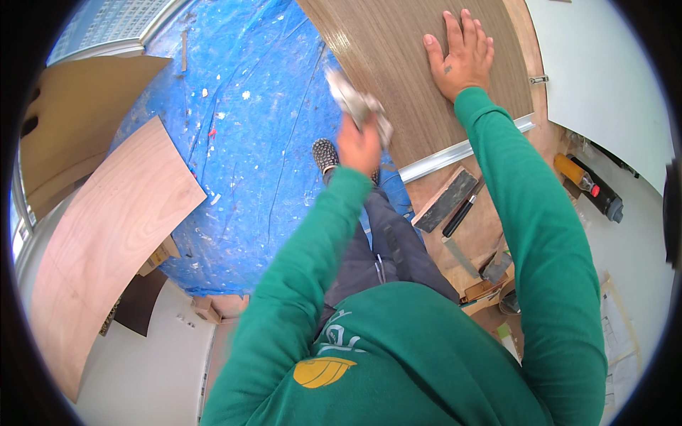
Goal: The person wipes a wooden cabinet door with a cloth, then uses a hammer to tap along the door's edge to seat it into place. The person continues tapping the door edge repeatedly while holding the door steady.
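Note:
My left hand (pixel 359 142) grips a crumpled whitish cloth (pixel 344 92), slightly blurred, beside the left edge of a wood-grain panel (pixel 383 42). My right hand (pixel 462 67) lies flat on that panel with its fingers apart. A silver metal strip (pixel 426 165) runs along the panel's near edge, and a small metal clamp or latch (pixel 538 79) sits at its right side.
Below are my shoe (pixel 324 153) and a blue tarp (pixel 227 177) with scraps. Plywood sheets (pixel 114 213) and a brown board (pixel 85 99) lean at left. A dark block (pixel 444 199), black-handled tool (pixel 458 216), orange bottle (pixel 572 174) and white board (pixel 604 78) are at right.

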Available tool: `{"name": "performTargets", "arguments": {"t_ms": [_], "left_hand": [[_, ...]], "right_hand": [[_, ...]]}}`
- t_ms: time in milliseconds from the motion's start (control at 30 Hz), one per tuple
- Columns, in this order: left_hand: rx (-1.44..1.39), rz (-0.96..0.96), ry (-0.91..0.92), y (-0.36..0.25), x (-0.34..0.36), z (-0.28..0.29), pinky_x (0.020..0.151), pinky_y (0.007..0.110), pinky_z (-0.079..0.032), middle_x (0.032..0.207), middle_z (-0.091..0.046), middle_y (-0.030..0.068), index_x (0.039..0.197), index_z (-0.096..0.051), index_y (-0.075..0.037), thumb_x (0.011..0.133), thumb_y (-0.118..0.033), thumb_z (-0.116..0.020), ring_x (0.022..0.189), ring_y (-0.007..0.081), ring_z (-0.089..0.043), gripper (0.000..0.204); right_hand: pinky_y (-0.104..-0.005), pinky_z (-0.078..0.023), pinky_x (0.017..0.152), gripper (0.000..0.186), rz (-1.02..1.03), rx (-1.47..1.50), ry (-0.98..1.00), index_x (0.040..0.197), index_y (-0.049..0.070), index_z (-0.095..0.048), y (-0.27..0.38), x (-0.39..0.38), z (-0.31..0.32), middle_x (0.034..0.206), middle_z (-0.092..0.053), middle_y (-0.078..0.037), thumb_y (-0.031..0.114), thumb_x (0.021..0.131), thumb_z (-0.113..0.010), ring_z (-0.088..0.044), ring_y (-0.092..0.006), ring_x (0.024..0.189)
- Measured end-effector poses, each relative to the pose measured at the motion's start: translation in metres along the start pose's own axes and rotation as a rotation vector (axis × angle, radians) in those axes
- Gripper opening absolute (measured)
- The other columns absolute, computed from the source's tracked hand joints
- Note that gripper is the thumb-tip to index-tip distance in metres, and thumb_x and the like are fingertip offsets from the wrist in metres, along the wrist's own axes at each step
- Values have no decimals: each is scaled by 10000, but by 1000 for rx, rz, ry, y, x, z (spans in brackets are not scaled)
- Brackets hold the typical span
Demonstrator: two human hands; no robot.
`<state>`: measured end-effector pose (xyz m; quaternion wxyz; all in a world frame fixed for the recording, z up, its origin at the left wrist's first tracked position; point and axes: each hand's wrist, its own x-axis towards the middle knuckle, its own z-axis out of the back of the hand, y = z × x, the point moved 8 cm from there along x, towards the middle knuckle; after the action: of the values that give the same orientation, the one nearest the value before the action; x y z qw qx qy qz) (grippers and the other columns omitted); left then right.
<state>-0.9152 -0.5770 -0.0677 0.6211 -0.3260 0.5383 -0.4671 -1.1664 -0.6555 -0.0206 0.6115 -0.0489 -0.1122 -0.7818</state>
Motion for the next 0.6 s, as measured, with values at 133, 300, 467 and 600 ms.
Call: {"name": "performTargets", "arguments": {"t_ms": [133, 300, 467, 600], "left_hand": [[77, 64, 135, 27, -76, -15, 1025, 460, -469, 1102, -683, 226, 1237, -599, 2, 955, -207, -636, 1090, 424, -648, 353], [101, -31, 122, 16, -49, -10, 1089, 514, -396, 1142, -669, 232, 1232, -619, -10, 940, -212, -653, 1146, 434, -607, 357], [84, -155, -173, -33, 85, 18, 959, 459, -507, 1204, -692, 243, 1301, -603, 0, 960, -290, -630, 1103, 405, -665, 449], [78, -223, -209, -57, 185, 41, 888, 427, -524, 1125, -729, 154, 1186, -663, 9, 961, -322, -670, 1030, 297, -696, 401]], "right_hand": [[-557, -140, 1244, 640, 19, -5, -8, 1531, 225, -429, 3, 2, 7, 1629, -333, -94, 574, 998, -489, -262, -322, 1515], [-553, -102, 1252, 700, -66, -11, 197, 1564, 106, -364, 1, 0, 3, 1650, -263, -188, 497, 997, -492, -218, -407, 1518], [-553, -126, 1247, 674, -65, -43, 165, 1555, 102, -374, 5, 1, 11, 1635, -287, -199, 490, 1011, -461, -232, -405, 1512], [-558, -143, 1241, 665, -58, -36, 138, 1546, 100, -386, 6, 0, 10, 1624, -304, -203, 481, 1008, -473, -251, -404, 1504]]}}
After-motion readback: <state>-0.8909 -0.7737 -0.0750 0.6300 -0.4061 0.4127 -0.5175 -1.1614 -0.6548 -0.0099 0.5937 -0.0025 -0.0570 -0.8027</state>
